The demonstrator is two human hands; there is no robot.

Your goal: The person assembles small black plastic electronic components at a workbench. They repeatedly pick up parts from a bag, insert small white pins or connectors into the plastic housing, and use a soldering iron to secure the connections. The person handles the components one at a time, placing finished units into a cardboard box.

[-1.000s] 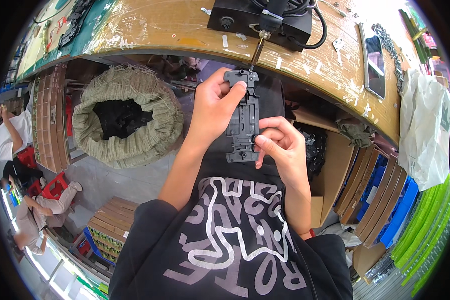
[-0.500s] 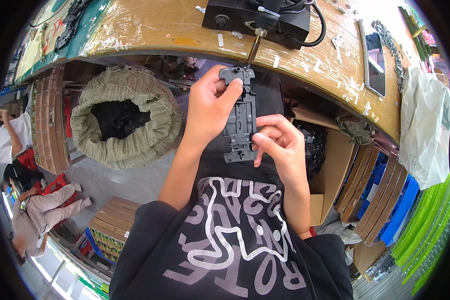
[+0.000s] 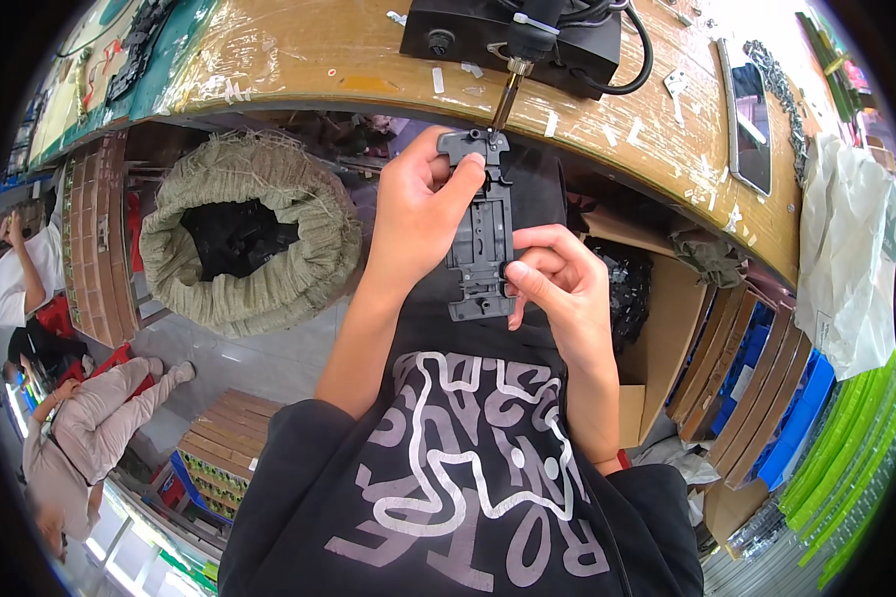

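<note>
In front of my chest I hold a dark grey moulded plastic part [image 3: 484,239], long and full of slots and ribs. My left hand [image 3: 423,204] is closed on its upper end, thumb on the front face and fingers behind. My right hand [image 3: 558,279] pinches the right edge low down between thumb and fingers. Just above the part's top end, the metal shaft of a black-handled tool [image 3: 509,92] points down from the bench edge. Its tip meets or nearly meets the part; I cannot tell which.
A black box [image 3: 448,40] with cables stands on the wooden bench [image 3: 319,85], among white scraps. A phone [image 3: 750,129] lies farther right. Left below is a woven sack [image 3: 249,289] of black parts; right, a cardboard box [image 3: 657,338] of dark pieces. Other people [image 3: 95,428] are at far left.
My hands and the plastic part stay almost still, with only a tiny shift. At lower left, a seated person has moved their legs and body slightly.
</note>
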